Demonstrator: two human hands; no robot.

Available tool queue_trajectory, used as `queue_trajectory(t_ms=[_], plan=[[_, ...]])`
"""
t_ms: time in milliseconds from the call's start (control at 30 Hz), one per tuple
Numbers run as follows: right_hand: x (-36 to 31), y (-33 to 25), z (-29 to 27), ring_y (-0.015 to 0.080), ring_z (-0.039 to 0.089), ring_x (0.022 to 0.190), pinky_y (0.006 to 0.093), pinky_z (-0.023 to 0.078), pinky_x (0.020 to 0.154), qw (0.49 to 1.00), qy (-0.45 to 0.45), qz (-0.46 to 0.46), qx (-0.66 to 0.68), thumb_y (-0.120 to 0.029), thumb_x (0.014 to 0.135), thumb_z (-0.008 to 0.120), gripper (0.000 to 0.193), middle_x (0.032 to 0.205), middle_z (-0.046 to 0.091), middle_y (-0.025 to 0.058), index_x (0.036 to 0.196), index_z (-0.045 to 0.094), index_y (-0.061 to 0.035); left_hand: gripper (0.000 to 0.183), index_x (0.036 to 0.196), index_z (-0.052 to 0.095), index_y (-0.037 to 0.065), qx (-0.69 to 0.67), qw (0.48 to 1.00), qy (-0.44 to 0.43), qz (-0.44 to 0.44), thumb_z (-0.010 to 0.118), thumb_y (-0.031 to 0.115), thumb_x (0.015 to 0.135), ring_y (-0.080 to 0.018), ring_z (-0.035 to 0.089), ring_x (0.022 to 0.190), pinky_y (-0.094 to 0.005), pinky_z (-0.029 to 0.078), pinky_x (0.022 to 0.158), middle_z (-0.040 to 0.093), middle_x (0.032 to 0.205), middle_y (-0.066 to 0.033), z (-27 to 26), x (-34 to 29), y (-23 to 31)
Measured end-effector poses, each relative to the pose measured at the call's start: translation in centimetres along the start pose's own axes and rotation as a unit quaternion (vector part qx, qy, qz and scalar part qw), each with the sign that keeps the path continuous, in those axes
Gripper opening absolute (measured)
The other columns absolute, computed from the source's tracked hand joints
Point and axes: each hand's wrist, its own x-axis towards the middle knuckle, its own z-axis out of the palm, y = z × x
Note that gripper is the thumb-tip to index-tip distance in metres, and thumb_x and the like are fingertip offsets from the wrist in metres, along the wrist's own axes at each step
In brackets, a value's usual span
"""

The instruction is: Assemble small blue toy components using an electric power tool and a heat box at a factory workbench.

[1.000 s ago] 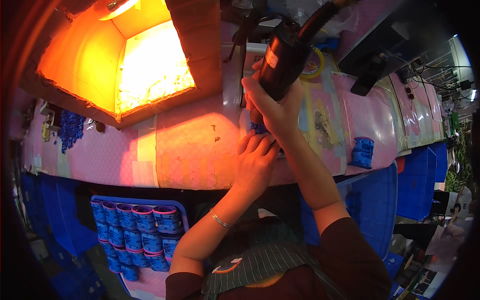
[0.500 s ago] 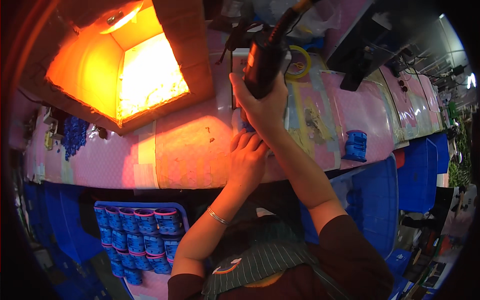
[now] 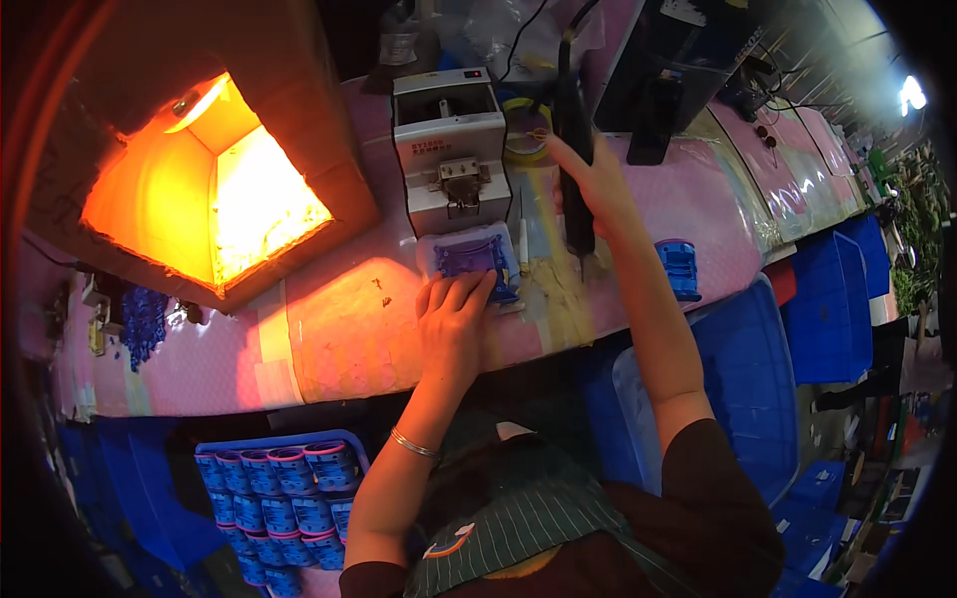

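Note:
My right hand is wrapped round a black electric screwdriver, upright over the table with its tip down and its cord running up. To its left, my left hand has bent fingers pressed on the near edge of a blue plastic part. That part lies in a white tray at the front of a white screw feeder. The underside of my left fingers is hidden. Right of my right forearm, a similar blue part stands on the table.
An open cardboard box glows inside at the left. Several blue parts with pink rims fill a tray at the lower left. A roll of yellow tape is behind the screwdriver. A large blue bin stands at the right.
My right hand has carried the screwdriver right, away from the blue part and the feeder, which now show. My left hand stays at the part. The whole view has shifted somewhat.

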Motion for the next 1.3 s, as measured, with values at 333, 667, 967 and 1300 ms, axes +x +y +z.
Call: queue_trajectory(t_ms=[333, 667, 967, 1300], plan=[[0.4, 3.8, -4.2, 0.0150, 0.057, 0.056, 0.0322, 0.052, 0.051, 0.998, -0.041, 0.029, 0.047, -0.041, 0.092, 0.068, 0.049, 0.071, 0.055, 0.0045, 0.115, 0.041, -0.0076, 0.044, 0.116, 0.069, 0.010, -0.003, 1.000, -0.010, -0.006, 0.074, 0.007, 0.072, -0.0263, 0.058, 0.103, -0.0435, 0.039, 0.103, 0.065, 0.110, -0.0047, 0.2, -0.1, -0.2], [0.4, 4.5, -4.1, 0.0143, 0.056, 0.054, 0.0309, 0.049, 0.047, 0.998, 0.000, 0.014, 0.068, -0.035, 0.093, 0.067, 0.040, 0.073, 0.056, 0.0047, 0.111, 0.043, -0.0093, 0.043, 0.116, 0.069, 0.011, 0.014, 1.000, -0.013, 0.002, 0.074, 0.010, 0.073, -0.0246, 0.059, 0.103, -0.0439, 0.039, 0.103, 0.065, 0.109, -0.0040, 0.0, 0.5, 0.0], [-4.6, 5.6, -10.4, 0.0310, 0.051, 0.122, 0.0408, 0.041, 0.103, 0.878, 0.086, -0.294, -0.368, -0.036, 0.076, 0.082, 0.077, 0.131, 0.053, 0.0180, 0.139, 0.049, -0.0065, 0.042, 0.111, 0.070, 0.009, -0.011, 0.999, 0.018, 0.029, 0.075, 0.010, 0.069, -0.0307, 0.058, 0.104, -0.0439, 0.041, 0.096, 0.066, 0.108, -0.0077, 1.1, -1.6, -0.9], [-10.0, 6.4, -19.4, 0.0448, 0.037, 0.136, 0.0452, 0.031, 0.114, 0.857, -0.085, -0.140, -0.489, -0.053, 0.064, 0.086, 0.108, 0.148, 0.034, 0.0306, 0.150, 0.035, -0.0115, 0.043, 0.117, 0.067, 0.005, -0.017, 0.995, 0.065, 0.070, 0.072, 0.011, 0.075, -0.0321, 0.057, 0.104, -0.0454, 0.040, 0.099, 0.065, 0.109, -0.0117, 1.0, -1.0, -1.3]])
